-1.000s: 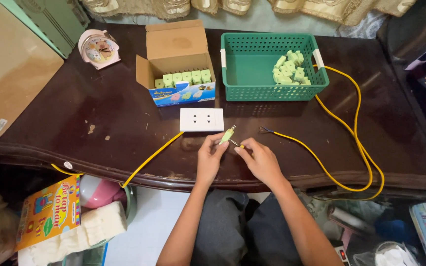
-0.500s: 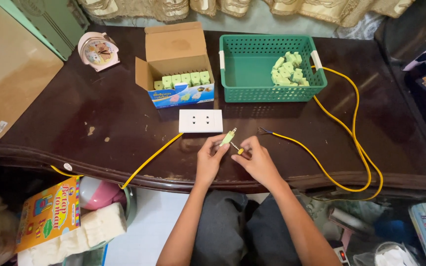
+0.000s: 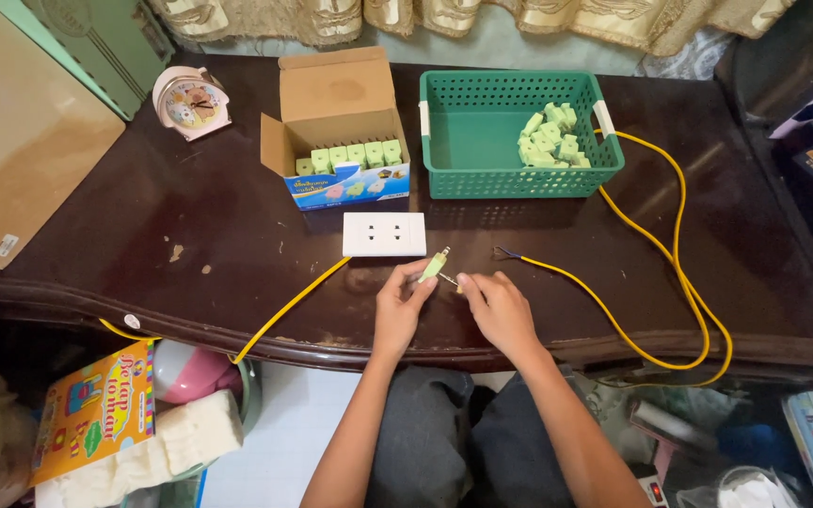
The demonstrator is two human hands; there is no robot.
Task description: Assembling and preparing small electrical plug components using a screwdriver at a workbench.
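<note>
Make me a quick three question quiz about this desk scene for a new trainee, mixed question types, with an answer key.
1. True or false: the green basket holds a heap of pale green pieces.
2. Which thing lies nearest the hands? A) pink clock B) white socket plate C) cardboard box
3. Fill in: the left hand pinches a small pale green ____.

Key
1. True.
2. B.
3. Plug; the right hand meets it at its metal tip. The yellow cable's bare end lies apart, on the dark table.

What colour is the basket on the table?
Green basket, seen best in the head view.
</note>
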